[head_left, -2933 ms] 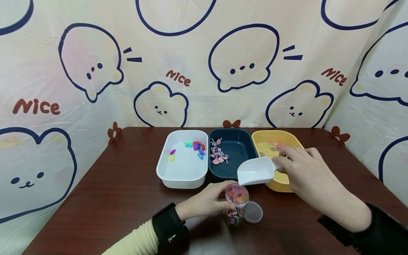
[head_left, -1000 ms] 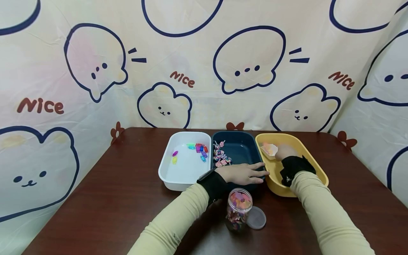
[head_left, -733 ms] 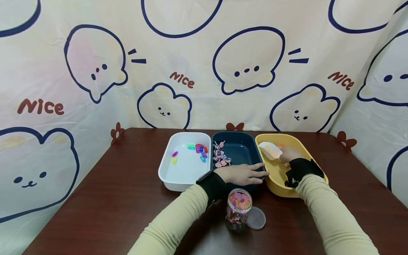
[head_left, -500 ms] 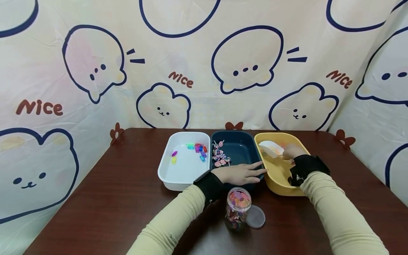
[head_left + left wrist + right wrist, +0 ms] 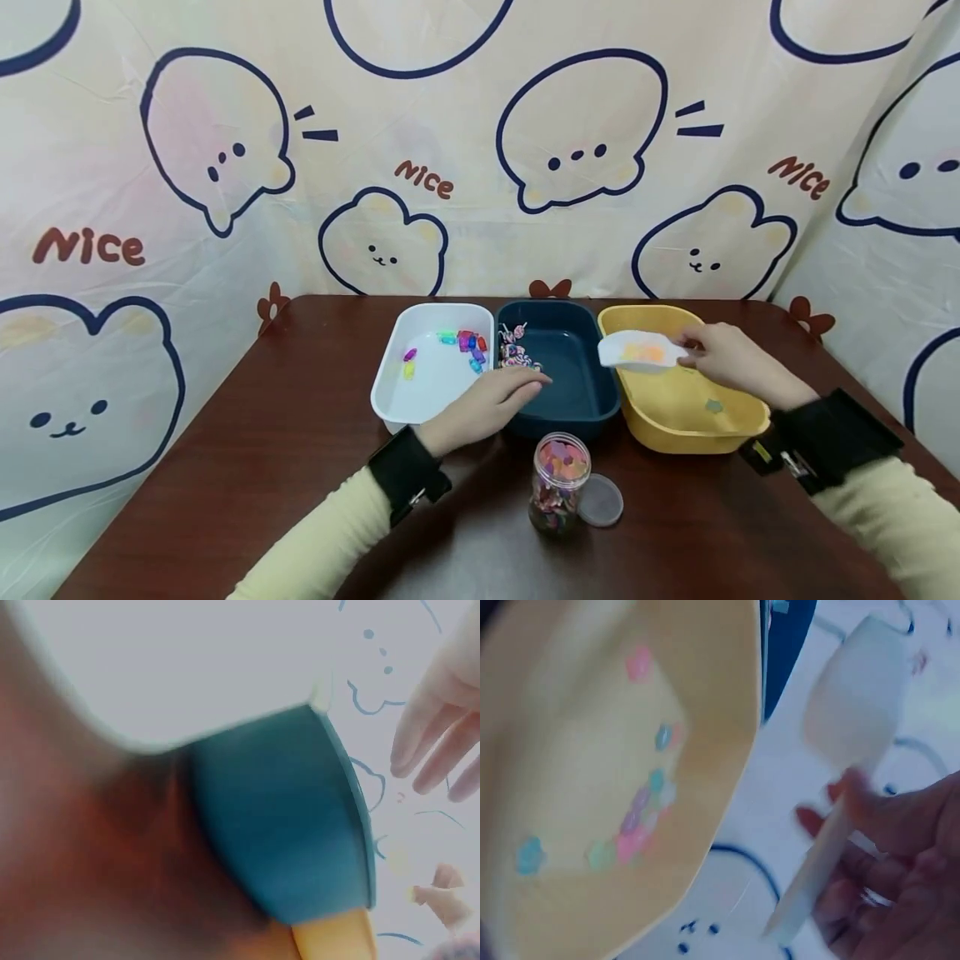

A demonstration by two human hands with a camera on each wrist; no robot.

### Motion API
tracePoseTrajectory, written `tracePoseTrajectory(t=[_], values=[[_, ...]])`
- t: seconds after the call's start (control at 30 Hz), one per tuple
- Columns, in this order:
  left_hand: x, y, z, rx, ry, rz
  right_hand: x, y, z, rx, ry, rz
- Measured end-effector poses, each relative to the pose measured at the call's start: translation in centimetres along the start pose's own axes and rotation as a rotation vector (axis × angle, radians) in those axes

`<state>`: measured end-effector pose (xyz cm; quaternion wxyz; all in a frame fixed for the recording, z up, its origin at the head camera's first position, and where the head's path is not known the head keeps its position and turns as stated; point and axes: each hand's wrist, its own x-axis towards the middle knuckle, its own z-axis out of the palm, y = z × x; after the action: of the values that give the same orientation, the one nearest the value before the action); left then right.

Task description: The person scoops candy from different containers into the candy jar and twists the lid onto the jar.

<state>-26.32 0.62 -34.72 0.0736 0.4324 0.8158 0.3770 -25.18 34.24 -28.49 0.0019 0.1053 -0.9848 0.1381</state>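
My right hand (image 5: 738, 362) grips the handle of a white scoop (image 5: 611, 350) above the yellow bin (image 5: 675, 440). Pale orange-yellow pieces show in the scoop. Several small pastel pieces (image 5: 634, 817) lie on the bin's floor in the right wrist view. My left hand (image 5: 487, 404) hovers with loose fingers over the near left side of the dark blue bin (image 5: 573, 375), holding nothing. Below it stands an uncovered clear jar (image 5: 558, 492), filled with colourful pieces, pink and orange ones on top. Its round translucent lid (image 5: 601, 502) lies beside it on the table.
A white bin (image 5: 408, 408) at the left holds several bright plastic-looking pieces (image 5: 468, 342). Small swirl lollipops (image 5: 514, 354) lie along the blue bin's left side. The three bins stand side by side on the brown table (image 5: 262, 467), before a printed cloth (image 5: 480, 250).
My right hand has lifted the scoop up out of the yellow bin. The left hand has left the rim between the blue and yellow bins and drawn back left. The jar stays put.
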Motion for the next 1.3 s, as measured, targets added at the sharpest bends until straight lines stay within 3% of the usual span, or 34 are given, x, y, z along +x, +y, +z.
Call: tracePoseTrajectory(t=[0.07, 0.17, 0.27, 0.43, 0.67, 0.87, 1.3], values=[[-1.5, 0.0, 0.2, -0.104, -0.033, 0.013, -1.4, -1.2, 0.4, 0.021, 0.056, -0.096], [-3.0, 0.2, 0.7, -0.136, -0.134, 0.028, -3.5, -3.3, 1.2, 0.028, 0.137, -0.22], [-3.4, 0.6, 1.5, -0.085, -0.193, 0.011, -5.2, -5.2, 1.8, -0.035, 0.222, -0.308], [-3.1, 1.2, 2.4, -0.056, -0.196, -0.012, -6.7, -7.9, 2.0, -0.189, 0.338, -0.403], [-3.1, 1.2, 2.6, -0.068, -0.199, -0.019, -7.2, -9.7, 1.2, -0.318, 0.372, -0.419], [-3.1, 1.1, 2.6, -0.059, -0.191, -0.02, -7.3, -9.9, 0.8, -0.338, 0.367, -0.417], [-3.4, 1.0, 2.8, -0.152, -0.202, -0.063, -7.4, -8.8, 0.6, -0.295, 0.41, -0.431]])
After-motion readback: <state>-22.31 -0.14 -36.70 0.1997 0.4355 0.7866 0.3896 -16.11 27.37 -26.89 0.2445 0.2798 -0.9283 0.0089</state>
